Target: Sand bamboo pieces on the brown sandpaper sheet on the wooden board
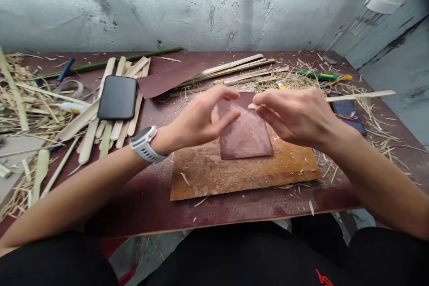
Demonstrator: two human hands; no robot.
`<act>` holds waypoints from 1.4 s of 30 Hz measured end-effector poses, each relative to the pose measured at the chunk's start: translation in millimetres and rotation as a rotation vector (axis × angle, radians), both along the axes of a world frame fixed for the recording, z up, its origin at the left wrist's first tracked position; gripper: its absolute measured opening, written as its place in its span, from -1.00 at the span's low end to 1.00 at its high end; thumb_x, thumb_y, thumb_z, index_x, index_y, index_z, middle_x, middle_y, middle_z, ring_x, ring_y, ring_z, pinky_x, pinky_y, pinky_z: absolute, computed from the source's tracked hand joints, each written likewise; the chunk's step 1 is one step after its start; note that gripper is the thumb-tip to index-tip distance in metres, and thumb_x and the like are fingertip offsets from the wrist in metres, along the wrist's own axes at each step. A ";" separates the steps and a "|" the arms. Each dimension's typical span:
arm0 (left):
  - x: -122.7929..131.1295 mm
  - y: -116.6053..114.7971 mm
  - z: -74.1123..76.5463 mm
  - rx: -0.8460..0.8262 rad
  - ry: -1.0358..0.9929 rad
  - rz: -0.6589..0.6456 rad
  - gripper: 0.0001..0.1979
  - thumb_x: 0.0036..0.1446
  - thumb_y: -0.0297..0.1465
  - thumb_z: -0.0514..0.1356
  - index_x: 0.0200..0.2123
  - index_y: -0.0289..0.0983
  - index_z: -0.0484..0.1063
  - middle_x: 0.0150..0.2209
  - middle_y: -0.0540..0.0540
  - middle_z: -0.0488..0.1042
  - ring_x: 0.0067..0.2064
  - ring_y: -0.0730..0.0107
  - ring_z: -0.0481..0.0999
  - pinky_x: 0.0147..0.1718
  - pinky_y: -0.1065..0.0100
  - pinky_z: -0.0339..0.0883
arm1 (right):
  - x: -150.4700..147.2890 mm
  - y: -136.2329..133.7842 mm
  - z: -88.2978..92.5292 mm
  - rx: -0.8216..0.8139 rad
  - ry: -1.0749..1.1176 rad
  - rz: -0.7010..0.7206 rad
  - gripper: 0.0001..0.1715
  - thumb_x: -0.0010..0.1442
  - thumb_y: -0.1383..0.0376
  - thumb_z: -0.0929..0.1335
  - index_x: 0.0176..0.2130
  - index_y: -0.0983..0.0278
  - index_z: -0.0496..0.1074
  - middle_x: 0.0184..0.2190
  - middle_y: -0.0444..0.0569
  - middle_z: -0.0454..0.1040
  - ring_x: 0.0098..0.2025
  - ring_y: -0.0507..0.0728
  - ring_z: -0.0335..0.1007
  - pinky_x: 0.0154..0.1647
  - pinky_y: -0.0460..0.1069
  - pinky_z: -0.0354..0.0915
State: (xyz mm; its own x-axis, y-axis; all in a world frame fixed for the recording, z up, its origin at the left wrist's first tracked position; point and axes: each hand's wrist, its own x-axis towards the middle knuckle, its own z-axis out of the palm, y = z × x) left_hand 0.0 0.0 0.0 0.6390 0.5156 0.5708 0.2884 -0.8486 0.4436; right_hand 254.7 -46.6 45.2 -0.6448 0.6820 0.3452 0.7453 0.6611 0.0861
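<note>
- Holding a reddish-brown sheet of sandpaper [246, 134] over a wooden board [241, 172], a person sits at a dark red bench [161, 201] strewn with shavings.
- The left hand [197, 120], with a white watch [146, 144] on its wrist, pinches the sheet's upper left edge between thumb and fingers.
- The right hand [295, 116] pinches the upper right edge; both grips are closed on the sheet.
- The sheet's top is lifted between the two hands, while its lower edge rests on the board, below and between the grips.
- Judging by the sheet's scuffed face and the dust on the board, it has seen use; no workpiece lies under it now, so any sanding looks not yet under way.
- Bamboo strips [110, 120] lie well to the left, under a black phone [118, 97].
- A second sandpaper sheet [167, 81] lies beyond the hands.
</note>
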 end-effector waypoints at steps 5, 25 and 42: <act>-11.1 -1.6 -33.2 -0.062 0.427 -0.025 -0.35 0.41 0.02 0.17 0.32 -0.34 0.32 0.37 -0.38 0.34 0.38 -0.07 0.39 0.36 -0.05 0.32 | 6.9 1.0 -35.8 -0.195 -0.106 -0.041 -0.64 0.53 0.13 0.24 0.11 0.10 0.54 -0.13 -0.08 0.67 -0.23 0.11 0.52 -0.35 0.00 0.07; -10.2 -15.5 -42.4 -0.027 0.668 0.019 0.06 0.28 0.35 -0.03 0.49 -0.39 0.14 0.52 -0.34 0.02 0.55 -0.12 0.05 0.52 -0.17 -0.14 | -7.4 -17.0 -53.4 -0.328 -0.150 -0.052 -0.69 0.47 0.25 0.29 0.04 0.08 0.60 -0.28 -0.10 0.51 -0.39 0.05 0.25 -0.41 0.03 -0.15; -9.3 -13.5 -40.1 -0.022 0.690 0.033 0.10 0.25 0.40 -0.10 0.49 -0.36 0.14 0.52 -0.29 0.01 0.54 -0.10 0.07 0.52 -0.17 -0.11 | -3.8 -25.9 -62.9 -0.085 -0.166 -0.032 -0.72 0.43 0.37 0.31 0.03 0.24 0.58 -0.28 -0.05 0.48 -0.33 0.10 0.26 -0.31 0.04 -0.01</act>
State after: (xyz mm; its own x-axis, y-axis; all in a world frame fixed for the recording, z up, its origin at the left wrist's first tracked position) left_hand -9.3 -13.5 -40.1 0.8361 0.5479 0.0284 0.5365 -0.8273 0.1669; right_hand 250.9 -72.5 -17.7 -0.6653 0.7254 0.1763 0.7466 0.6472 0.1543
